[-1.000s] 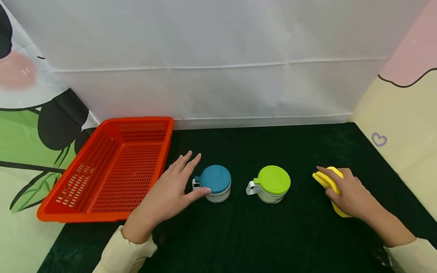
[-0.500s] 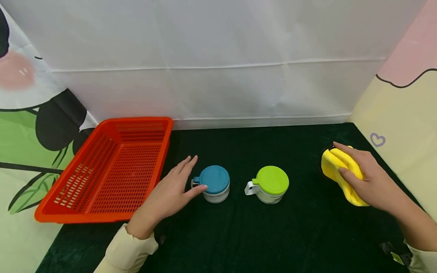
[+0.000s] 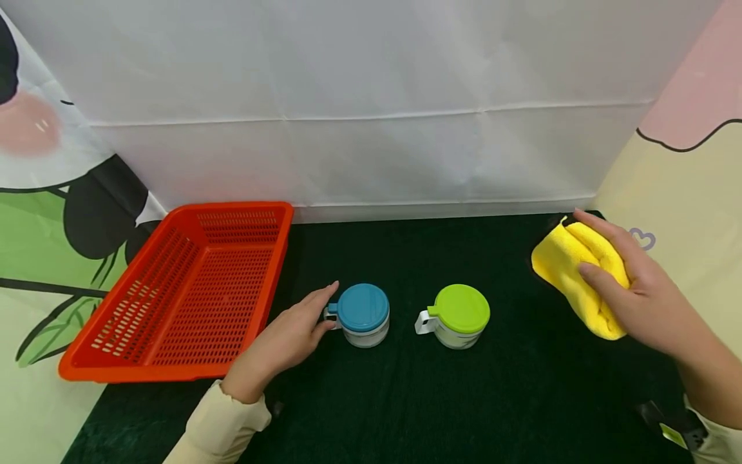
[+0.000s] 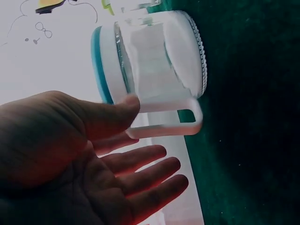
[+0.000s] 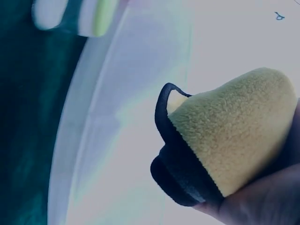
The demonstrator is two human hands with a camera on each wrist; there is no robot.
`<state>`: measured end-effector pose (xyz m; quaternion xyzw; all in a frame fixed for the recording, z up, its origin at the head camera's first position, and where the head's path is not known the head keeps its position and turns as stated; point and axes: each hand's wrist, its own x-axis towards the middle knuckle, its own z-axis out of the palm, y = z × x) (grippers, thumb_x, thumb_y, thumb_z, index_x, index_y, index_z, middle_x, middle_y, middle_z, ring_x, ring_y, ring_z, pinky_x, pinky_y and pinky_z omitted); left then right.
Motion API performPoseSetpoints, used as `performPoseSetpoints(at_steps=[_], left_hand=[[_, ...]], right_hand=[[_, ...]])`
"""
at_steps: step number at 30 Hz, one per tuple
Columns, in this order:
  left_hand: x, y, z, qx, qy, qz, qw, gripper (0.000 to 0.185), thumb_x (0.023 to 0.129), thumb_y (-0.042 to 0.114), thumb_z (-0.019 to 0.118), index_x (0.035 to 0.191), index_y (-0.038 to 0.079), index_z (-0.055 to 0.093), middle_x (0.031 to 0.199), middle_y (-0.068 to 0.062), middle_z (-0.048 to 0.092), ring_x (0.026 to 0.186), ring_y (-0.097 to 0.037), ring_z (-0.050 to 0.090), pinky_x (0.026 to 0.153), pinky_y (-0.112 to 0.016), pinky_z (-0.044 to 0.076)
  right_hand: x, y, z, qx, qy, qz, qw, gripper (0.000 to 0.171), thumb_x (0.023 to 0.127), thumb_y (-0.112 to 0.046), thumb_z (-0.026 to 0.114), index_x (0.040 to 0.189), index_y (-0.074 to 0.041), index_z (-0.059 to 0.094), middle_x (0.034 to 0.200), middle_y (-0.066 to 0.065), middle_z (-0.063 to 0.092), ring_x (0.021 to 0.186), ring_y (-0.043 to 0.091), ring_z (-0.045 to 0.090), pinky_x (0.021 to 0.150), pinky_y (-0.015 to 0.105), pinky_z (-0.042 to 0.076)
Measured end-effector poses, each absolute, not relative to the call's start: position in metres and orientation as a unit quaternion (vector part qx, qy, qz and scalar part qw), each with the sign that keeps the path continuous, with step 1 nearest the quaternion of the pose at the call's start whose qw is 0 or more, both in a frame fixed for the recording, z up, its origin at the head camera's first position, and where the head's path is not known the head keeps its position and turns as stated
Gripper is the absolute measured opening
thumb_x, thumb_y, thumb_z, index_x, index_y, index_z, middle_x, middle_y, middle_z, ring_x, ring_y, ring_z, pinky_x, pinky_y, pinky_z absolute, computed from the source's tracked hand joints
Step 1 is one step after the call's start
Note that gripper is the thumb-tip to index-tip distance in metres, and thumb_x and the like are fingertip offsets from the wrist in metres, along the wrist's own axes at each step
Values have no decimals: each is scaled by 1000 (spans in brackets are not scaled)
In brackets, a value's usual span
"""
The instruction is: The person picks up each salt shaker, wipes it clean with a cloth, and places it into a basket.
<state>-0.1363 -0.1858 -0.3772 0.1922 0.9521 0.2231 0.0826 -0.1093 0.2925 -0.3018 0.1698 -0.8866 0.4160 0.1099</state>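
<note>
While the left hand (image 3: 284, 338) lies open at 9 o'clock of the small clear plastic cup with the round blue lid (image 3: 362, 314), its thumb tip touches the white cup handle (image 4: 166, 121) without gripping it. The right hand (image 3: 634, 293) clutches the folded yellow microfibre cloth (image 3: 570, 270), lifted off the dark green felt table cover (image 3: 464, 399) at its 2 o'clock corner. The step in hand appears to be securing the cup. The next move calls for closing fingers round the handle.

Left hand (image 3: 284, 341) touches the blue-lidded jar (image 3: 363, 315); right hand (image 3: 643, 296) grips a yellow cloth (image 3: 570, 270).
</note>
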Motion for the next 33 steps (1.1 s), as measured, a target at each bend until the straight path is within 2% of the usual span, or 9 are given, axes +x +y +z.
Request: performPoseSetpoints(at_steps=[4, 7, 9, 11, 14, 18, 27, 33], left_hand=[[-138, -184, -381, 194, 946, 243, 91, 68, 103, 12, 63, 161, 8, 30, 160, -18, 39, 141, -34, 46, 112, -55, 40], [-138, -183, -384, 185, 942, 261, 97, 65, 102, 13, 64, 159, 7, 34, 153, -18, 49, 123, -27, 61, 105, -49, 49], [-138, -182, -385, 177, 940, 274, 100, 58, 102, 13, 65, 155, 7, 41, 140, -15, 60, 102, -19, 67, 92, -41, 57], [-138, -181, -387, 168, 937, 288, 100, 47, 102, 14, 65, 146, 8, 51, 123, -10, 68, 81, -12, 65, 75, -33, 59], [-137, -181, -387, 161, 934, 306, 93, 27, 102, 13, 64, 129, 10, 62, 102, -3, 69, 67, -11, 61, 60, -28, 55], [-137, -181, -387, 165, 932, 313, 73, 16, 103, 14, 63, 119, 13, 66, 92, -1, 67, 65, -12, 61, 57, -28, 54], [-137, -173, -383, 113, 946, 303, 37, 16, 105, 16, 59, 120, 13, 63, 88, -2, 64, 61, -12, 57, 54, -29, 52], [-137, -167, -367, 109, 945, 307, 0, 16, 108, 22, 56, 120, 12, 61, 86, -7, 62, 59, -15, 54, 51, -30, 50]], right_hand=[[-107, 285, -292, 164, -884, 422, 118, 69, 104, -2, 55, 163, -28, 30, 113, 3, 43, 76, 18, 55, 56, 26, 55], [-107, 280, -287, 176, -878, 429, 121, 69, 104, 0, 55, 163, -26, 30, 114, 4, 44, 78, 18, 55, 57, 25, 55], [-108, 278, -284, 184, -874, 433, 123, 70, 103, 1, 55, 163, -25, 30, 115, 4, 44, 78, 18, 54, 57, 24, 55], [-109, 276, -283, 191, -870, 437, 123, 71, 103, 2, 55, 163, -25, 29, 115, 4, 44, 78, 17, 55, 57, 24, 55], [-109, 274, -282, 197, -868, 439, 124, 71, 103, 3, 55, 163, -24, 29, 114, 4, 44, 77, 17, 55, 56, 23, 55], [-110, 273, -281, 206, -866, 439, 123, 71, 102, 3, 55, 163, -23, 29, 115, 4, 44, 77, 17, 55, 56, 23, 54], [-113, 266, -278, 218, -860, 445, 120, 71, 102, 4, 55, 163, -22, 30, 128, 2, 41, 80, 18, 55, 59, 22, 55], [-116, 262, -280, 225, -856, 451, 112, 71, 102, 3, 55, 163, -23, 30, 119, 5, 44, 78, 19, 56, 58, 23, 55]])
